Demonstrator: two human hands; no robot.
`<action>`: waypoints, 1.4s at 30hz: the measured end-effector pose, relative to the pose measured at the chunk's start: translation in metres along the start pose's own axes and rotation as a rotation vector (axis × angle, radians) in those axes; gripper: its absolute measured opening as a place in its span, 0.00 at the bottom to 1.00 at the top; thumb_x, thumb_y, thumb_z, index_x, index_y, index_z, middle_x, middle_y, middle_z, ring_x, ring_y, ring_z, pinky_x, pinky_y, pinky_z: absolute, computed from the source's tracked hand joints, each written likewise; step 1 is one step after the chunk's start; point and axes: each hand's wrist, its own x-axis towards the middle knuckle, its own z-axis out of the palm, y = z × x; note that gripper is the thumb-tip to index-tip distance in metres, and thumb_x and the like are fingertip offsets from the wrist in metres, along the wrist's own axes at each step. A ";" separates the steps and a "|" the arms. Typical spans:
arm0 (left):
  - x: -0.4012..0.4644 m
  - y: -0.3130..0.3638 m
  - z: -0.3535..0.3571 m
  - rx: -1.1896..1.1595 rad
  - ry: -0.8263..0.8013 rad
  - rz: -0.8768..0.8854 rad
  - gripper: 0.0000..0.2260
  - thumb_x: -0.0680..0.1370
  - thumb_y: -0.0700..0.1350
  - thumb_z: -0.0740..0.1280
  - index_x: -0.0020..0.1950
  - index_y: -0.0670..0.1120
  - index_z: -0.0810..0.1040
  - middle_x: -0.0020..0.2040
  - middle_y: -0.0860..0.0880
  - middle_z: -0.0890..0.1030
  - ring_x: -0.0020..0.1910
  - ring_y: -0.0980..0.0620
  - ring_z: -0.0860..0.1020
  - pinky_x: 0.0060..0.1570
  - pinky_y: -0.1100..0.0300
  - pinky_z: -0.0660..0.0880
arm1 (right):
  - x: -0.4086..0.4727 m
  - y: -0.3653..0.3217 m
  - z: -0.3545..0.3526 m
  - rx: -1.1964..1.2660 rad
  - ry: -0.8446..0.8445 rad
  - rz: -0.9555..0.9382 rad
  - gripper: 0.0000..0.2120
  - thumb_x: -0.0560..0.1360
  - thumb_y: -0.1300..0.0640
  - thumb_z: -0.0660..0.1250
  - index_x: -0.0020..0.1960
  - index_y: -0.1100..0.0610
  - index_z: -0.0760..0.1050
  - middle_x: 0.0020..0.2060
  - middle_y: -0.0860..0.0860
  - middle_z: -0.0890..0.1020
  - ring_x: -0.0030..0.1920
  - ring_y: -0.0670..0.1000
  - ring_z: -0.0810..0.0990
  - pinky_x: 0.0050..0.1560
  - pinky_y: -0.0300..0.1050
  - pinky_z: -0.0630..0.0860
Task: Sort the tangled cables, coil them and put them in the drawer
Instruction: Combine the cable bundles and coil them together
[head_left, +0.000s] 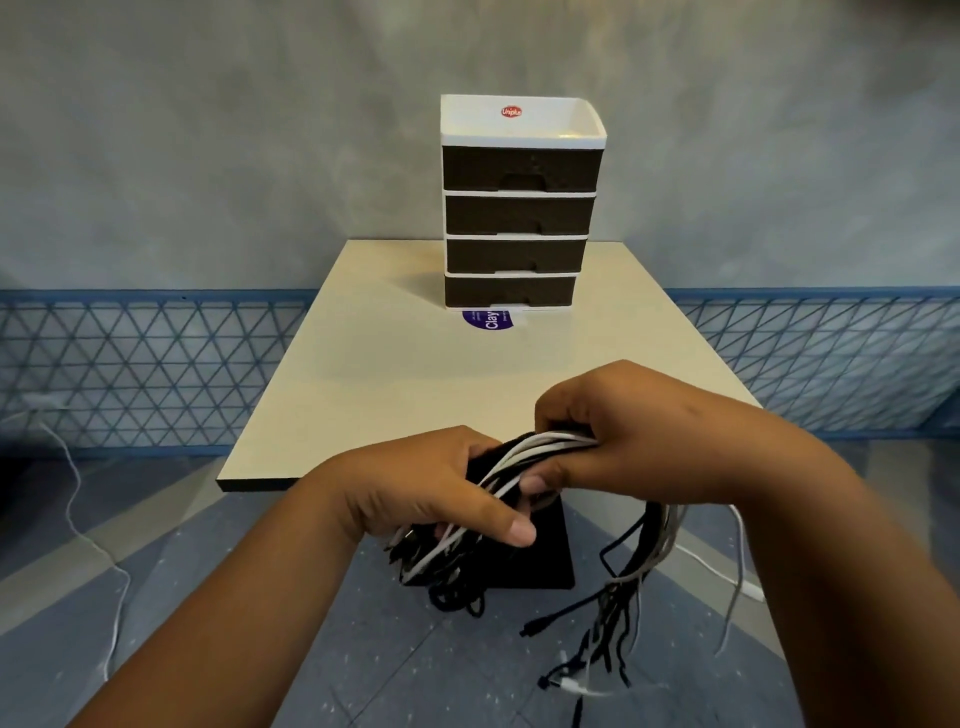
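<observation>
A tangled bundle of black and white cables (511, 467) is held in front of the near edge of the table. My left hand (431, 483) grips the bundle's left end, where black loops hang below the fingers. My right hand (618, 431) pinches the strands on the right; from under it loose cable ends (613, 613) with plugs dangle toward the floor. At the far end of the table stands a small drawer unit (519, 208) with a white frame and several dark drawers, all closed.
The cream table (415, 374) has a dark pedestal base below. A purple round label (488, 318) lies in front of the drawer unit. A blue lattice fence (145, 364) runs along the wall on both sides. A white cord (78, 499) trails on the floor at left.
</observation>
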 end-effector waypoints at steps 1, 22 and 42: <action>0.001 -0.001 0.001 -0.001 0.037 -0.013 0.09 0.66 0.49 0.77 0.42 0.49 0.81 0.40 0.43 0.78 0.40 0.45 0.76 0.46 0.49 0.71 | 0.000 0.002 0.000 0.005 0.016 0.007 0.13 0.71 0.39 0.70 0.42 0.48 0.78 0.33 0.46 0.77 0.33 0.44 0.74 0.32 0.38 0.67; 0.007 0.016 -0.011 -0.590 -0.145 0.089 0.10 0.68 0.44 0.70 0.30 0.46 0.71 0.25 0.51 0.70 0.21 0.54 0.72 0.30 0.60 0.73 | 0.014 0.037 0.041 0.672 0.163 -0.041 0.17 0.73 0.61 0.73 0.61 0.55 0.78 0.51 0.54 0.84 0.53 0.55 0.82 0.58 0.56 0.78; 0.015 0.015 0.011 -0.646 0.280 0.303 0.10 0.71 0.44 0.69 0.31 0.46 0.72 0.26 0.51 0.67 0.27 0.54 0.73 0.45 0.53 0.80 | 0.017 0.037 0.022 0.750 0.401 0.070 0.06 0.75 0.62 0.67 0.42 0.52 0.79 0.31 0.51 0.77 0.32 0.47 0.74 0.36 0.44 0.71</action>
